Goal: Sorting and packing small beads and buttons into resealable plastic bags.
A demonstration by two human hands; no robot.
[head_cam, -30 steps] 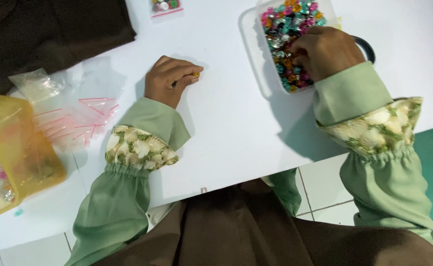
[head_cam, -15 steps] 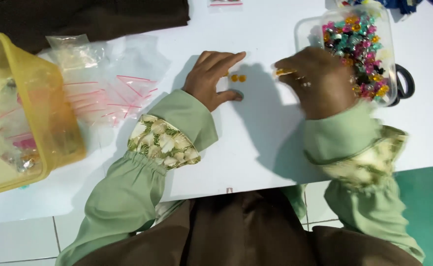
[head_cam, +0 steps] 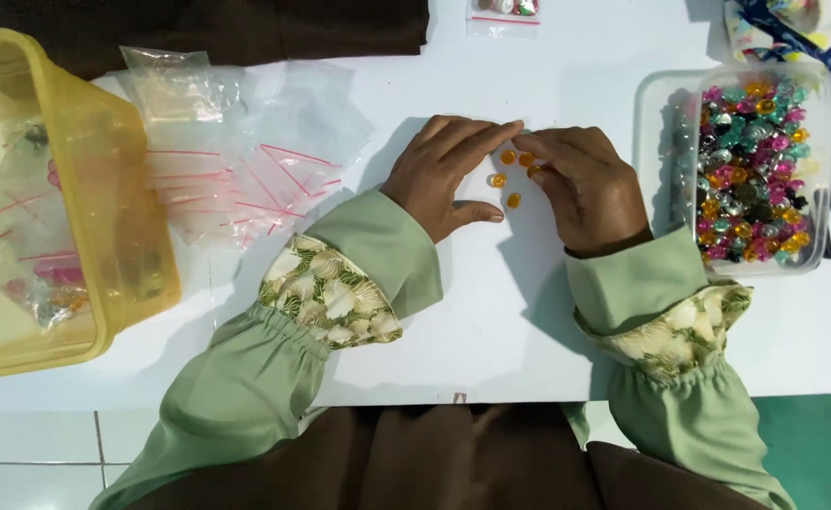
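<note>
Head view, looking straight down. Four small orange beads (head_cam: 513, 177) lie loose on the white desk (head_cam: 529, 321), in the narrow gap enclosed by the two hands. The left hand (head_cam: 444, 175) rests flat, palm down, fingers (head_cam: 477, 142) extended and close together, pointing right; its thumb lies just below the lowest bead. It grips nothing; the beads lie just beside its fingertips and thumb. The right hand (head_cam: 581, 184) is curled, fingertips pointing left, meeting the left fingertips above the beads. Its index finger and thumb are drawn nearly together at the uppermost right bead, touching it; whether that bead is actually pinched cannot be told. The cluster thus lies between the hands, left of the right fingertips, and the right hand is nearer to it. A clear tub of mixed coloured beads (head_cam: 751, 170) stands just right of the right hand; small zip bags (head_cam: 236, 161) and a yellow bin (head_cam: 66, 198) lie well left.
</note>
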